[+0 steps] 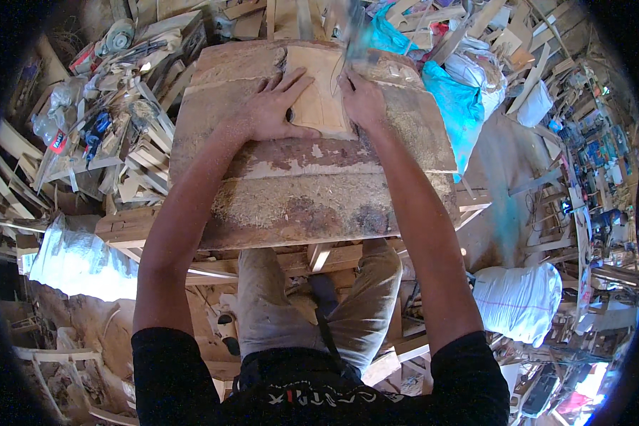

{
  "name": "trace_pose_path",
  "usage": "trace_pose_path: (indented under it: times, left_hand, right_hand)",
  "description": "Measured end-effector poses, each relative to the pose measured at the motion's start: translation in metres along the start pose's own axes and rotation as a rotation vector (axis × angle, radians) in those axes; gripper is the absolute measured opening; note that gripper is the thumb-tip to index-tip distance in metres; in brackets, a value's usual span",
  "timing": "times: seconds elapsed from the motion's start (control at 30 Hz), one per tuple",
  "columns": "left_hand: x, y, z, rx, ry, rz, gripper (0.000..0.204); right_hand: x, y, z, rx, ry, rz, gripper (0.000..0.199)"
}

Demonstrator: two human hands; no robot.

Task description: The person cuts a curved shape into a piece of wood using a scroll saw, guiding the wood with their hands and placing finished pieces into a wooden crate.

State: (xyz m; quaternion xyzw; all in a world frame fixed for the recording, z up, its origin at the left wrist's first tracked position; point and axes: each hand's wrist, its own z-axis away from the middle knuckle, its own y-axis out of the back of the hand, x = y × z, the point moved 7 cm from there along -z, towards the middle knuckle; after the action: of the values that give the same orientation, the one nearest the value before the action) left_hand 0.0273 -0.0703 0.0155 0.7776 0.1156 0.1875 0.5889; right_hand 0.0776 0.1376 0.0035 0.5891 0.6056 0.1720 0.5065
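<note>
A pale wooden board (318, 89), with faint lines drawn on it, lies at the far part of a worn plank worktop (305, 202). My left hand (280, 110) rests on the board's left side, fingers spread and thumb along the near edge. At the right edge my right hand (363, 99) is closed, its bent fingers gripping the board's side. Just beyond that hand is a blurred, greyish-green upright thing (356, 42); its kind cannot be made out. Sawdust is scattered over the worktop.
Wood offcuts (149, 153) are heaped to the left, beside a plastic bottle (53, 135) and a blue-handled tool (94, 135). A turquoise sheet (451, 106) hangs by the worktop's right edge. A full white sack (518, 302) stands at lower right. A wooden beam (128, 224) juts out left.
</note>
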Motion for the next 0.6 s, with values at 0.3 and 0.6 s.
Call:
trace_pose_path:
  times: [0.3,0.6]
  left_hand:
    - [-0.0001,0.0017,-0.0021,0.028,-0.02,0.015,0.12]
    - [-0.004,0.0026,-0.0039,0.0,0.014,-0.047,0.118]
  right_hand:
    - [-0.0029,0.0027,-0.0026,-0.01,0.019,-0.029,0.049]
    - [-0.0041,0.0,-0.0055,-0.074,-0.042,0.014,0.051]
